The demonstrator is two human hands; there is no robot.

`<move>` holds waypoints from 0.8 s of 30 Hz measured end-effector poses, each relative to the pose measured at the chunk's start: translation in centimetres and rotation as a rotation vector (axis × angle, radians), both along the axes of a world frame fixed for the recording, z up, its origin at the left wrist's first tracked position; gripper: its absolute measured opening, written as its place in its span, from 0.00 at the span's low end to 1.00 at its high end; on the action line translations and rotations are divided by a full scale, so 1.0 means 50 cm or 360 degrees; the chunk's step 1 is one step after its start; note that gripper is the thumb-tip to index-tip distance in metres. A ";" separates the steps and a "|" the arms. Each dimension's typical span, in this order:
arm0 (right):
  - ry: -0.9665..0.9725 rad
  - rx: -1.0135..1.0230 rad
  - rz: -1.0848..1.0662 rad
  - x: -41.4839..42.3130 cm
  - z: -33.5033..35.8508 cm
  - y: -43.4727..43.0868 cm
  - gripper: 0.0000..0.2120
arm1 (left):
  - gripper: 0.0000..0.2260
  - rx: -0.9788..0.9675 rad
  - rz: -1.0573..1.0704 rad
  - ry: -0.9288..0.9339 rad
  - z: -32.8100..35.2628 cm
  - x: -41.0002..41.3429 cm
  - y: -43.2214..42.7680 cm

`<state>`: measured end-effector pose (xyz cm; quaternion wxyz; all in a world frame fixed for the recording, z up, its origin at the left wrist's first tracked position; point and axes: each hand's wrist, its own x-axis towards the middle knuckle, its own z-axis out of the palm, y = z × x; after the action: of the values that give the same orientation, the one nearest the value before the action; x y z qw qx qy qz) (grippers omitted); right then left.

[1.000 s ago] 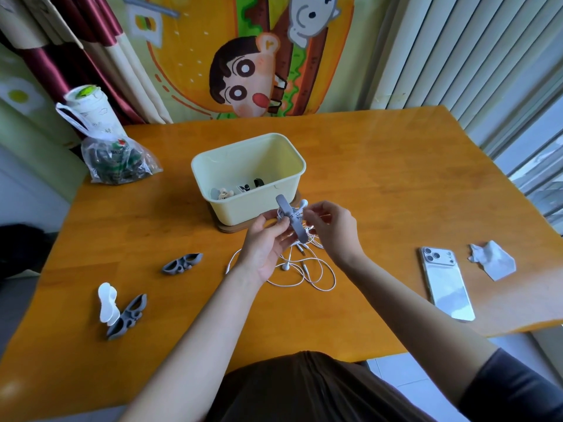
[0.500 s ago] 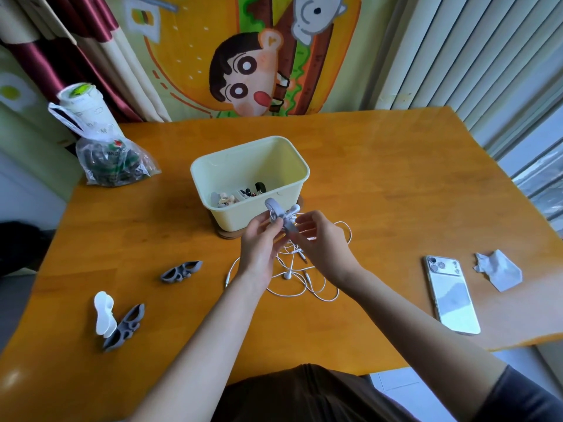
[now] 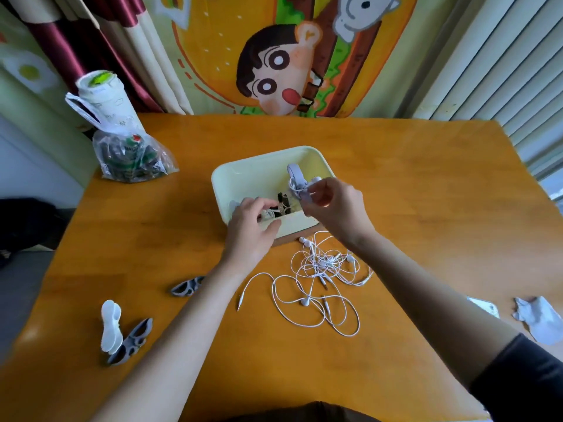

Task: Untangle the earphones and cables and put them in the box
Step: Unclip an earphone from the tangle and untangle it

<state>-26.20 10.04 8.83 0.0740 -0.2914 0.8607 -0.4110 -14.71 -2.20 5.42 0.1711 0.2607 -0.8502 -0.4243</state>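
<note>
A: Pinching a grey cable winder (image 3: 296,178) wrapped in white cord: right hand (image 3: 333,208), thumb and fingertips closed on it, raised over the far right part of the cream box (image 3: 224,184).

B: And the left hand (image 3: 251,229)?

A: Curled over the near wall of the box, fingers inside, thumb outside along the wall. Gripping the wall or the white cord just under the fingers, cannot tell.

B: Inside the box?

A: Black and white pieces low against the near wall, half hidden by the fingers, too small to name.

B: The other earphones?

A: Lying on the table (image 3: 426,193) just in front of the box, between the two forearms: a tangle of white earphones (image 3: 320,275), loops crossing, buds and plugs poking out.

B: Under the box?

A: A brown base (image 3: 289,239), showing at the near edge.

B: Surface, then.

A: Glossy orange-brown wood with visible grain. Left of the left forearm, a grey winder (image 3: 187,287). Nearer the front left corner, a second grey winder (image 3: 131,342) touching a white winder (image 3: 110,330). At the far left edge, a clear plastic bag (image 3: 134,159) with dark contents, and a white cup (image 3: 100,95) with a green top just behind it. At the right edge, a crumpled white scrap (image 3: 539,321).

B: Room?

A: Cartoon hanging (image 3: 274,71) behind the table, a boy's face on a burger. Dark red curtain (image 3: 61,41) to the left, pale vertical blinds (image 3: 502,56) to the right.

B: Anything readable?

A: Red and green print on the bag, small marks on the cup, all too blurred to read
</note>
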 end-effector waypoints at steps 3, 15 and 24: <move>-0.0007 0.0157 0.0033 -0.053 -0.015 -0.056 0.08 | 0.09 -0.0511 -0.0115 -0.0401 -0.018 0.020 -0.045; -0.0348 0.0953 0.0221 -0.136 -0.168 -0.200 0.09 | 0.05 -0.0690 -0.0181 -0.0291 -0.038 0.034 -0.079; -0.0373 0.1234 0.0269 -0.154 -0.199 -0.229 0.08 | 0.04 -0.0582 -0.0175 -0.0230 -0.047 0.036 -0.086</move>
<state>-33.88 -1.39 -1.11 0.3093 -0.2627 0.9105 -0.0792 -12.91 -6.47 3.05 0.1306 0.2082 -0.9361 -0.2516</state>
